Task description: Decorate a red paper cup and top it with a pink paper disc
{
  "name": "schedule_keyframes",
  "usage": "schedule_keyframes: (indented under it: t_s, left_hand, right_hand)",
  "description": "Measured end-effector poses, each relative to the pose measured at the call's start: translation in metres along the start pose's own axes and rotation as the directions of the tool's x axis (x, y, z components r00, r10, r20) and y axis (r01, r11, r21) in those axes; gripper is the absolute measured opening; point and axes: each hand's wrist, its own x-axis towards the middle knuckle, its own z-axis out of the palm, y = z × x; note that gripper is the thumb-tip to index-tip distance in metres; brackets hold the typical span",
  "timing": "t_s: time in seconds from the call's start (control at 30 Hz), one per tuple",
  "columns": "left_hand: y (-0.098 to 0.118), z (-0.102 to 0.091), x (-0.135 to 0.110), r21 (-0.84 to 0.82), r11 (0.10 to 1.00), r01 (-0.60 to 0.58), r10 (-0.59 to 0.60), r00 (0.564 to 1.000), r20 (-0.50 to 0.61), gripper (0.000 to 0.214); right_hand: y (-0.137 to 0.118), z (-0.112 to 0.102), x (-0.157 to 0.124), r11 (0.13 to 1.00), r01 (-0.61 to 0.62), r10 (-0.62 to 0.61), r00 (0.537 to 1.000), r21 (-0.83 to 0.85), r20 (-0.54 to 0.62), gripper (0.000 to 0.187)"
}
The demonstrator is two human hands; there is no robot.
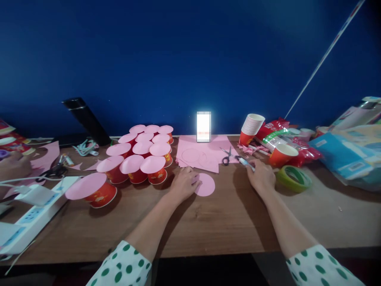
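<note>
The left grip (184, 183) is laid palm down on the desk (226, 222), its fingers loosely bent and not closed around anything. Their tips are set on the left edge of a pink disc (206, 185), which lies flat on the desk just right of that grip. The right grip (262, 177) is closed on a small tube (246, 162), which is pinched at the fingertips with its free end pointing away to the upper left of the grip. Scissors (226, 156) are seen just beyond the tube, up and left of the right grip, lying on a pile of pink sheets (196, 157) that is spread beyond and between the two grips. A phone (204, 126) is stood against the blue wall behind the sheets. Near the left grip, on its left, a cluster of red cups (139, 159) is set mouth down, each topped with pink paper, and a tilted cup (95, 192) is placed apart, farther left. Just right of the right grip a green tape roll (294, 177) is laid flat, and beyond that grip a leaning cup stack (251, 128) is seen. Far to the left, another person's hand (13, 167) is rested near a white power strip (32, 214).
</note>
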Motion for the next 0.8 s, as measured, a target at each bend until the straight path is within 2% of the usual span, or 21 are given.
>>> schedule_keyframes:
  t_s: [0.13,0.27,0.33,0.4,0.53,0.7,0.8]
  left_hand:
    - [0.000,0.001,0.000,-0.038,0.999,-0.014,0.014,1.000,0.005,0.023]
    - [0.000,0.002,0.000,-0.084,0.996,-0.007,0.007,1.000,-0.002,0.023]
    - [0.000,0.003,0.000,-0.109,0.994,-0.013,0.012,1.000,-0.009,0.021]
    - [0.001,0.004,-0.001,-0.144,0.989,-0.018,0.015,1.000,-0.027,0.020]
    - [0.002,0.003,-0.001,-0.239,0.970,-0.039,0.027,0.998,-0.055,0.023]
    - [0.002,0.003,0.000,-0.365,0.931,-0.016,-0.006,0.998,-0.058,0.026]
    - [0.003,0.003,0.001,-0.448,0.894,-0.004,-0.028,0.998,-0.065,0.028]
  right_hand:
    - [0.000,0.001,-0.002,0.998,0.052,-0.052,0.999,-0.032,0.014,0.025]
    - [0.001,0.000,-0.003,0.997,0.042,-0.039,0.998,-0.057,0.055,0.026]
    - [0.001,0.000,-0.003,0.996,0.048,-0.046,0.998,-0.070,0.037,0.026]
    - [0.000,0.001,-0.004,0.995,0.075,-0.077,0.997,-0.070,-0.031,0.026]
    - [-0.005,0.006,-0.010,0.979,0.203,-0.195,0.961,0.026,-0.195,0.027]
    - [-0.016,0.007,-0.020,0.916,0.384,-0.359,0.914,0.118,-0.187,0.025]
    - [-0.024,0.005,-0.029,0.858,0.428,-0.381,0.901,0.284,-0.209,0.024]
